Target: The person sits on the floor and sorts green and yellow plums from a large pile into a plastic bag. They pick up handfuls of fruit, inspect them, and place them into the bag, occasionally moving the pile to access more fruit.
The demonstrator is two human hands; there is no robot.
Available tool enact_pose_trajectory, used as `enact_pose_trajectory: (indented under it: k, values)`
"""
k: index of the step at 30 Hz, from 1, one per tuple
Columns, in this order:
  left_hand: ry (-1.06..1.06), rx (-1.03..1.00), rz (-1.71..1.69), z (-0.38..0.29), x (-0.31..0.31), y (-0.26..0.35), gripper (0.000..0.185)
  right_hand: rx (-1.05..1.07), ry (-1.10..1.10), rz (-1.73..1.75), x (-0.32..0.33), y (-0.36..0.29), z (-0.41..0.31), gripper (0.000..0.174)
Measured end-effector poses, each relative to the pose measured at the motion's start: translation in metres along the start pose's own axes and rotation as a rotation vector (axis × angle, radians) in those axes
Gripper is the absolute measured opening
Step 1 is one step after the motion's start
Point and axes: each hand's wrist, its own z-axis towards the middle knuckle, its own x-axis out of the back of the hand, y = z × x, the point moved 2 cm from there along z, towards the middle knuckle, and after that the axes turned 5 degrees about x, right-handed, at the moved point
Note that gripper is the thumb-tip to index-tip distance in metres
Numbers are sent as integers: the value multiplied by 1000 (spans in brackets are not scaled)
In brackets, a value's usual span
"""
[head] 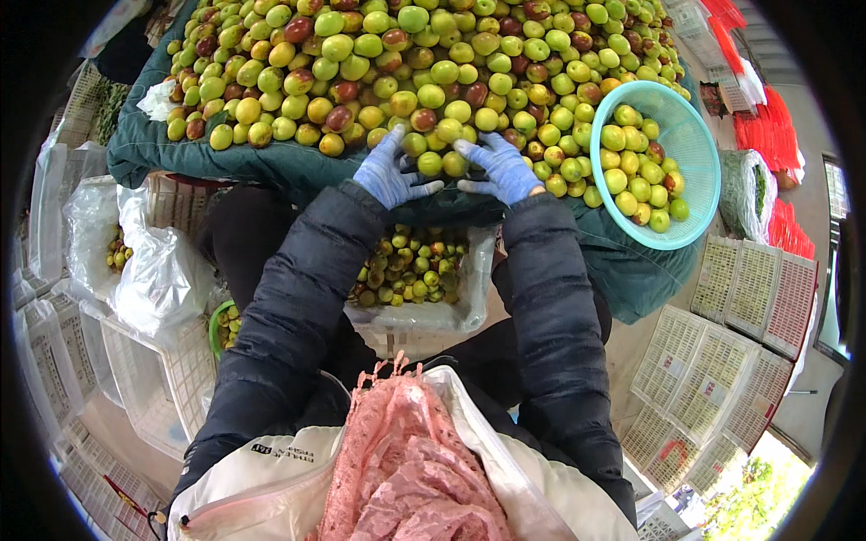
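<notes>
A large heap of green and reddish-brown jujubes (pixel 352 67) lies on a padded dark green cloth (pixel 270 161). At the heap's near edge, my left hand (pixel 394 170), in a blue knit glove, rests with fingers apart against the fruit. My right hand (pixel 499 168), gloved alike, is spread on the other side of the same few jujubes (pixel 440 162); neither hand is closed on one. A light blue plastic colander (pixel 700 155), partly filled with jujubes, stands tilted at the heap's right. Below my hands, between my legs, is a plastic-lined crate (pixel 477 297) holding smaller, browner-looking jujubes.
Clear plastic bags (pixel 159 277) and a white crate (pixel 145 379) stand at the left, near a green basket (pixel 215 331) of fruit. Stacked plastic crates (pixel 703 379) and red mesh bags (pixel 768 132) are at the right. White tissue (pixel 157 100) lies by the heap's left edge.
</notes>
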Motion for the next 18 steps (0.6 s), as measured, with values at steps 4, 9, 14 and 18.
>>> enact_pose_trajectory:
  k: [4, 9, 14, 18]
  values:
    - [116, 149, 58, -5, 1, 12, 53, -209, -69, 181, -10, 8, 7, 73]
    - [-29, 240, 243, -20, 24, 12, 40, -299, -140, 184, -29, 24, -5, 75]
    - [-97, 325, 408, -37, 60, 1, 36, -294, -301, 350, -52, 77, -33, 57]
    - [52, 377, 490, -42, 96, -21, 36, -286, -263, 349, -61, 128, -43, 44]
